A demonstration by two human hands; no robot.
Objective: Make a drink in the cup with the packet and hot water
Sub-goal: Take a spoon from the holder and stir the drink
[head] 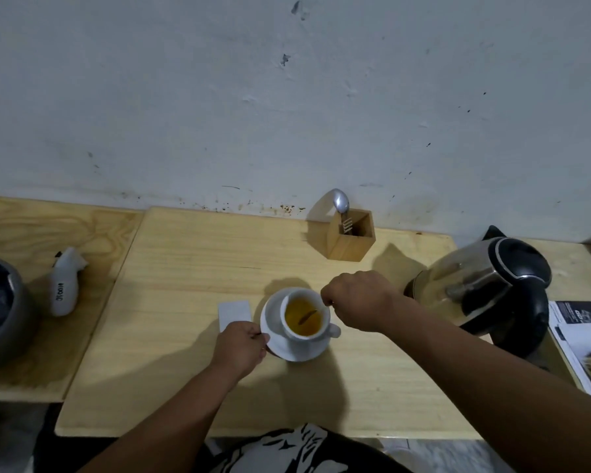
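1. Steadying the saucer (pixel 274 348), the left hand (pixel 240 346) pinches its left rim on the bench (pixel 185 254).
2. The cup (pixel 306 324) sits centered, amber drink inside.
3. The right hand (pixel 357 298) hovers just right, fingers pinched on something thin, probably a stirrer.

The wooden table (pixel 191 387) lies bare across its near edge and its whole left half, so a hand could pass freely there. In the middle stands the white cup (pixel 306 319) on its saucer (pixel 277 339), with the left hand (pixel 241 346) at the saucer's left rim and the right hand (pixel 359 300) just beside the cup on the right, closing both flanks. A white packet (pixel 234 314) lies flat just left of the saucer (low, easily cleared). The wooden cutlery holder (pixel 347 238) blocks the back by the wall. The electric kettle (pixel 488 288) crowds the right; between it and the right forearm the gap is narrow. Open table separates holder and cup.
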